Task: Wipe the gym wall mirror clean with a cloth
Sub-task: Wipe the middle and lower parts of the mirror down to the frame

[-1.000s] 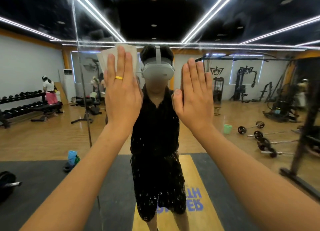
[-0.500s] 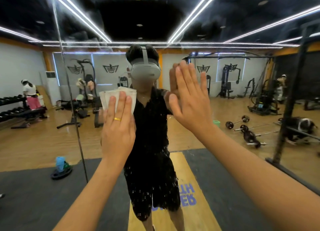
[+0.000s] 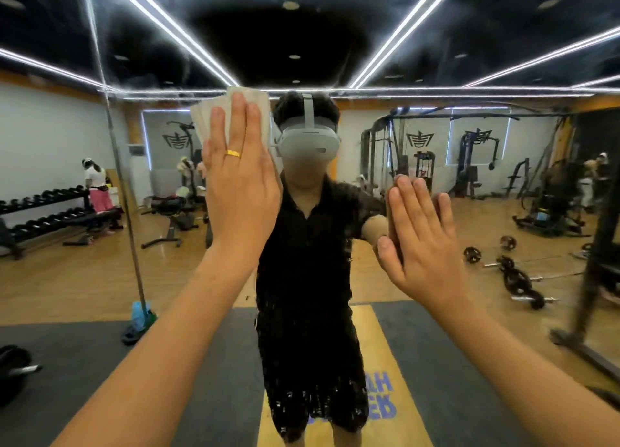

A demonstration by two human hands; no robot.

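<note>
Mid-wipe, by the look of it. Whole view filled by gym wall mirror (image 3: 369, 61), with the vertical mirror seam (image 3: 117, 178) taken as reference.

Just right of the seam, high up: left hand (image 3: 240, 178), fingers straight and together, palm flat on a pale folded cloth (image 3: 201, 119), pinning it to the glass. No curl round it, pressure only. One finger with a gold ring (image 3: 233, 154). Cloth edges showing above the fingertips and on their seam side.

Further right of the seam, lower: right hand (image 3: 422, 245), open flat, fingers straight, holding nothing, palm meeting its own reflection on the glass. Looks like bracing.

Progress hard to grade. Upper glass near the cloth reading clear, no obvious streaks. Well below the cloth, right of the seam: scatter of pale specks (image 3: 302, 396) over the dark reflected clothing, droplets or dirt, cannot tell which. Judged left to do: that speckled lower band. Nothing to show whether the panel left of the seam has been wiped
</note>
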